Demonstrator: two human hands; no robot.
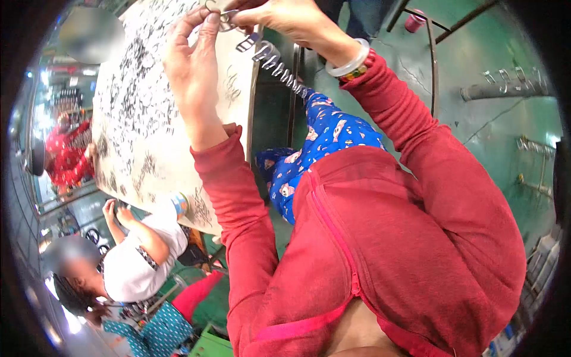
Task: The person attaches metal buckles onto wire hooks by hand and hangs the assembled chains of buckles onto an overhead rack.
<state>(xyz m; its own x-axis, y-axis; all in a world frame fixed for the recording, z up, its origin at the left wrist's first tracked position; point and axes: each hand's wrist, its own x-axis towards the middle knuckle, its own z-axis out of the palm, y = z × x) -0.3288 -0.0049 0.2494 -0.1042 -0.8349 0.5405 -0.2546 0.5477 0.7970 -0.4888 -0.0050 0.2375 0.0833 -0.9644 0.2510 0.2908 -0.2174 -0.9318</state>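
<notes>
At the top of the view, both hands meet over the edge of the table. My left hand (pixel 193 71) pinches a small metal buckle (pixel 225 21) between thumb and fingers, with a thin curved hook part sticking up. My right hand (pixel 291 22) is closed at the same buckle from the other side, its fingertips partly hidden. Below the right hand hangs a string of linked metal buckles (pixel 275 66), running down toward my blue patterned trousers (pixel 333 128). A bracelet and a pale bangle (pixel 351 62) circle my right wrist.
The pale table (pixel 172 152) carries a wide spread of small dark metal pieces (pixel 143 65). Two people, one in red (pixel 65 157) and one in white (pixel 143 262), are along its far side. Metal frames and a pink bin (pixel 415 21) stand on the green floor.
</notes>
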